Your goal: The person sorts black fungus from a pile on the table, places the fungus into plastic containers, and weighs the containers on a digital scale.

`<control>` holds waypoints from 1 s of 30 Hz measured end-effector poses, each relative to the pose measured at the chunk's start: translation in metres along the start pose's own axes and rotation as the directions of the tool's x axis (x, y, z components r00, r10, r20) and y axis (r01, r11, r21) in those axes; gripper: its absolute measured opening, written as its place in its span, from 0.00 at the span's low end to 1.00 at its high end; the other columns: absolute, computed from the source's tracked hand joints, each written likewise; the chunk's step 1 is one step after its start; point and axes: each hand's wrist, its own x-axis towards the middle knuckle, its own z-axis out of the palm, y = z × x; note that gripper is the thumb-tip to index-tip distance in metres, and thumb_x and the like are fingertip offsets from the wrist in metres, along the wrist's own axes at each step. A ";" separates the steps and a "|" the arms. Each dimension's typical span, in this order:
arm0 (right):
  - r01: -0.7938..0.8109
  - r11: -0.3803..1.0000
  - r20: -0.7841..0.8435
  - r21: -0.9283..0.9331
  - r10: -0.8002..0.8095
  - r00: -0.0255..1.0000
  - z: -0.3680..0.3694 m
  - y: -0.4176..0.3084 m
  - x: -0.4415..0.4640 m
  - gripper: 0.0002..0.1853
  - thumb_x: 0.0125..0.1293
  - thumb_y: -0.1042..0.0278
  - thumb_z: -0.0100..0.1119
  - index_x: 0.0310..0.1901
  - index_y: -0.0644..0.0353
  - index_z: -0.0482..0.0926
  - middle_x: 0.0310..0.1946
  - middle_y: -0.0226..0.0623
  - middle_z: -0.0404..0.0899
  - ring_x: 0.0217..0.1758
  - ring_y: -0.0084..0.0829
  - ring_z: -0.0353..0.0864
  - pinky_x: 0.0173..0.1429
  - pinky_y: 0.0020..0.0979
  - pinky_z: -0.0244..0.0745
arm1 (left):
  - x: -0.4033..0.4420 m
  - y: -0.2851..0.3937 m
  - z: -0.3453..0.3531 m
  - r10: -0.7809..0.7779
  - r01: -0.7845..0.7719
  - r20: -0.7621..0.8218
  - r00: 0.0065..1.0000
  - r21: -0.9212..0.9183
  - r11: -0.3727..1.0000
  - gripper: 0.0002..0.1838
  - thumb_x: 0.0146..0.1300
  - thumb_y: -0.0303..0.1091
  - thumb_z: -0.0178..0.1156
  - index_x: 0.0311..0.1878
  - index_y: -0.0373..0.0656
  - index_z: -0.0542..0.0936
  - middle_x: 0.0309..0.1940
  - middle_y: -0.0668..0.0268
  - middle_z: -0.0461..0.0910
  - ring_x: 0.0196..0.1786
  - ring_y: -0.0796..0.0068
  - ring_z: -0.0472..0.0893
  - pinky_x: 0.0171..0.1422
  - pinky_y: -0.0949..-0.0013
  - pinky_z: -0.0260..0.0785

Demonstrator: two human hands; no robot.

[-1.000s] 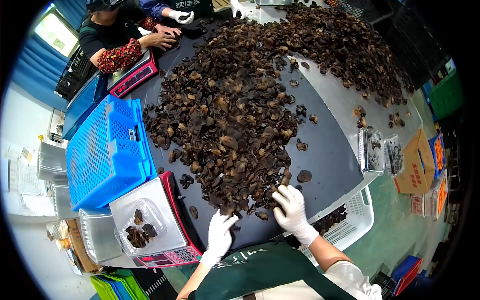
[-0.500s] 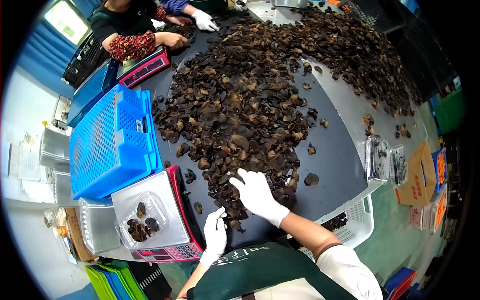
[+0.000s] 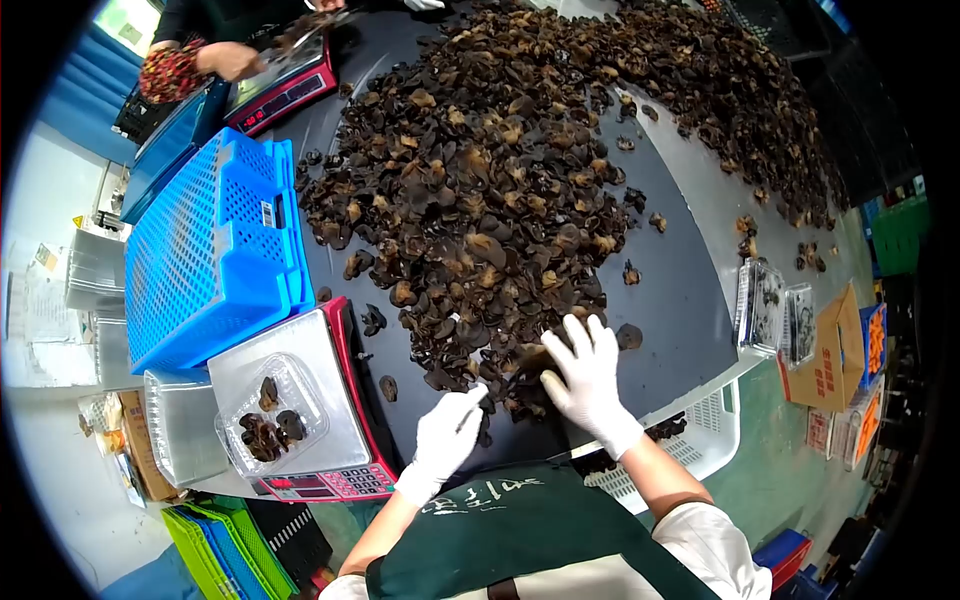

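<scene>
A big heap of dark brown wood ear mushrooms [image 3: 470, 220] covers the dark table top. My left hand [image 3: 447, 440], in a white glove, is at the heap's near edge with its fingers pressed together. Dark pieces lie against its fingertips; whether one is gripped I cannot make out. My right hand [image 3: 590, 385], also gloved, rests at the near right edge of the heap with its fingers spread. To the left, a clear plastic tray [image 3: 315, 405] holding a few mushrooms sits on a red-framed scale [image 3: 345, 380].
A blue crate [image 3: 190, 270] stands beyond the scale, and clear tubs [image 3: 187, 430] are stacked left of it. Below the table's right edge is a white basket [image 3: 715, 440]. A co-worker's hand [image 3: 230, 60] is over another scale [image 3: 290, 90]. Clear containers [image 3: 760, 300] lie at right.
My right hand has moved right and its fingers have spread. My left hand has moved slightly right to the heap's near edge. The view has shifted; the co-worker now handles something over the far scale.
</scene>
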 end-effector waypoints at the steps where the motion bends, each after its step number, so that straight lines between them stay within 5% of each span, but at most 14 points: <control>1: 0.028 0.999 0.134 0.025 -0.031 0.990 -0.002 -0.006 -0.008 0.29 0.54 0.60 0.63 0.60 0.52 0.72 0.64 0.45 0.65 0.66 0.60 0.56 0.68 0.58 0.52 | -0.002 -0.002 0.001 -0.050 0.049 -0.071 0.996 -0.007 0.999 0.14 0.60 0.23 0.60 0.50 0.41 0.81 0.35 0.60 0.78 0.33 0.68 0.78 0.40 0.71 0.71; 3: 0.164 0.984 0.271 0.075 -0.178 0.946 0.010 -0.018 -0.031 0.27 0.58 0.55 0.61 0.61 0.45 0.72 0.66 0.43 0.63 0.69 0.60 0.53 0.71 0.60 0.49 | -0.002 -0.014 0.001 -0.016 0.017 -0.227 0.974 0.003 1.000 0.12 0.60 0.21 0.60 0.48 0.39 0.81 0.34 0.64 0.77 0.32 0.75 0.75 0.39 0.73 0.69; 7: 0.415 0.866 0.262 0.279 -0.485 0.835 0.020 -0.028 -0.047 0.19 0.55 0.60 0.62 0.50 0.45 0.79 0.63 0.35 0.68 0.69 0.48 0.61 0.71 0.55 0.54 | 0.003 -0.019 -0.011 -0.092 0.106 -0.307 0.947 0.028 0.994 0.21 0.56 0.26 0.65 0.55 0.44 0.78 0.36 0.65 0.73 0.25 0.73 0.71 0.33 0.72 0.68; 9: 0.478 0.801 0.129 0.360 -0.550 0.825 0.024 -0.025 -0.050 0.13 0.54 0.65 0.62 0.43 0.46 0.81 0.45 0.26 0.78 0.63 0.39 0.69 0.67 0.48 0.61 | 0.012 -0.010 -0.014 -0.146 0.195 -0.318 0.937 0.129 0.972 0.24 0.54 0.29 0.67 0.57 0.46 0.77 0.40 0.64 0.72 0.27 0.73 0.71 0.34 0.71 0.69; 12: 0.350 0.787 -0.092 0.508 -0.354 0.931 0.017 -0.027 -0.028 0.13 0.53 0.75 0.60 0.41 0.48 0.81 0.33 0.25 0.78 0.41 0.32 0.77 0.48 0.36 0.70 | 0.015 -0.028 -0.010 -0.082 0.115 -0.222 0.972 0.139 0.984 0.23 0.53 0.29 0.67 0.54 0.47 0.79 0.38 0.65 0.72 0.29 0.74 0.71 0.37 0.73 0.69; 13: 0.362 0.850 -0.174 0.383 -0.319 0.932 0.013 -0.027 -0.015 0.14 0.51 0.78 0.59 0.40 0.49 0.81 0.30 0.26 0.77 0.36 0.33 0.77 0.44 0.35 0.70 | 0.016 -0.030 -0.009 -0.054 0.080 -0.187 0.981 0.132 0.988 0.21 0.53 0.29 0.67 0.53 0.46 0.79 0.37 0.66 0.73 0.29 0.74 0.71 0.37 0.73 0.68; 14: 0.348 0.868 -0.220 0.353 -0.285 0.933 0.013 -0.022 -0.001 0.14 0.51 0.78 0.58 0.40 0.50 0.81 0.30 0.26 0.78 0.35 0.33 0.77 0.44 0.35 0.70 | 0.015 -0.025 -0.009 -0.170 0.175 -0.126 0.977 0.034 0.984 0.18 0.53 0.24 0.65 0.50 0.42 0.80 0.37 0.64 0.74 0.41 0.69 0.75 0.49 0.72 0.67; 15: 0.331 0.887 -0.265 0.323 -0.251 0.931 0.016 -0.017 0.012 0.15 0.50 0.79 0.58 0.39 0.51 0.82 0.30 0.27 0.78 0.35 0.34 0.77 0.44 0.35 0.70 | 0.014 -0.032 -0.007 -0.059 0.070 -0.129 0.990 0.080 0.994 0.19 0.54 0.27 0.65 0.51 0.48 0.80 0.35 0.67 0.73 0.28 0.75 0.72 0.37 0.74 0.68; 21: 0.292 0.956 -0.068 0.039 -0.289 0.955 0.044 -0.017 0.052 0.15 0.53 0.76 0.55 0.43 0.52 0.82 0.38 0.29 0.79 0.34 0.35 0.71 0.43 0.33 0.64 | 0.004 -0.015 -0.020 -0.111 0.122 -0.150 0.982 0.072 0.990 0.27 0.53 0.26 0.66 0.59 0.48 0.76 0.38 0.66 0.73 0.26 0.76 0.69 0.35 0.74 0.67; 22: 0.320 0.947 -0.080 0.014 -0.318 0.945 0.045 -0.018 0.056 0.12 0.55 0.74 0.56 0.41 0.51 0.82 0.35 0.27 0.77 0.33 0.34 0.70 0.42 0.33 0.64 | 0.003 -0.005 -0.027 -0.276 0.278 -0.094 0.957 0.010 0.961 0.29 0.52 0.22 0.66 0.60 0.43 0.74 0.41 0.69 0.73 0.33 0.81 0.70 0.38 0.78 0.64; 23: 0.321 0.947 -0.080 0.014 -0.319 0.944 0.046 -0.015 0.058 0.12 0.55 0.74 0.56 0.41 0.51 0.82 0.35 0.27 0.77 0.33 0.34 0.70 0.42 0.33 0.64 | -0.001 -0.014 -0.027 -0.245 0.240 -0.131 0.961 -0.047 0.970 0.29 0.52 0.22 0.66 0.60 0.42 0.74 0.41 0.69 0.73 0.32 0.82 0.69 0.36 0.79 0.64; 25: 0.287 0.944 0.016 0.163 -0.294 0.956 0.047 -0.007 0.059 0.08 0.58 0.68 0.57 0.39 0.54 0.80 0.28 0.30 0.73 0.31 0.34 0.70 0.41 0.34 0.64 | -0.004 -0.019 -0.027 -0.165 0.165 -0.186 0.969 -0.015 0.986 0.26 0.52 0.21 0.66 0.58 0.41 0.75 0.40 0.70 0.73 0.31 0.82 0.69 0.35 0.79 0.63; 29: 0.277 0.863 -0.286 0.422 -0.163 0.944 0.008 0.005 0.042 0.08 0.54 0.64 0.67 0.34 0.57 0.82 0.35 0.34 0.82 0.37 0.36 0.80 0.40 0.34 0.73 | -0.007 -0.016 -0.028 -0.185 0.189 -0.188 0.965 0.008 0.982 0.23 0.53 0.21 0.65 0.55 0.40 0.77 0.39 0.70 0.74 0.32 0.82 0.69 0.36 0.78 0.64; 30: 0.106 0.820 -0.119 0.563 -0.046 0.992 -0.010 0.010 0.031 0.09 0.54 0.65 0.68 0.35 0.58 0.82 0.36 0.35 0.82 0.39 0.36 0.81 0.43 0.33 0.74 | -0.005 -0.013 -0.028 -0.193 0.197 -0.184 0.964 0.007 0.980 0.21 0.53 0.21 0.65 0.53 0.40 0.78 0.39 0.70 0.74 0.32 0.82 0.69 0.36 0.78 0.64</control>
